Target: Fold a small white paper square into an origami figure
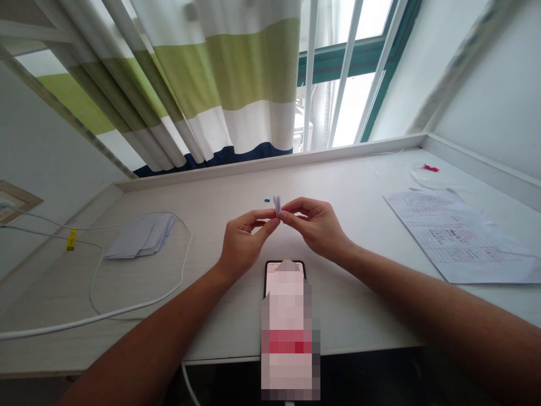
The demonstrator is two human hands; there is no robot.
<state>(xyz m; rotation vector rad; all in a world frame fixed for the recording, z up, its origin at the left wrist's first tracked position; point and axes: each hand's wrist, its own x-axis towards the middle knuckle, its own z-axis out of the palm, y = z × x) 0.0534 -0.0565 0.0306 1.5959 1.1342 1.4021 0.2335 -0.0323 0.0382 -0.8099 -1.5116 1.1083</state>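
A small folded piece of white paper (276, 204) stands upright between my fingertips, above the middle of the white desk. My left hand (245, 238) pinches its lower left side with thumb and forefinger. From the right, my right hand (315, 224) pinches the same paper, and the fingertips of both hands almost meet. The paper's lower end is hidden by the fingers. Just behind it on the desk lies a tiny blue piece (267, 201). A phone (285, 265), its screen mostly blurred out, is below my hands at the desk's near edge.
A stack of white paper (139, 235) lies at left, with a white cable (139, 305) looping around it. Near the wall is a yellow tag (71, 239). Written sheets (460, 237) lie at right, with a red scrap (431, 168) behind them. A raised rim (270, 166) borders the desk's back.
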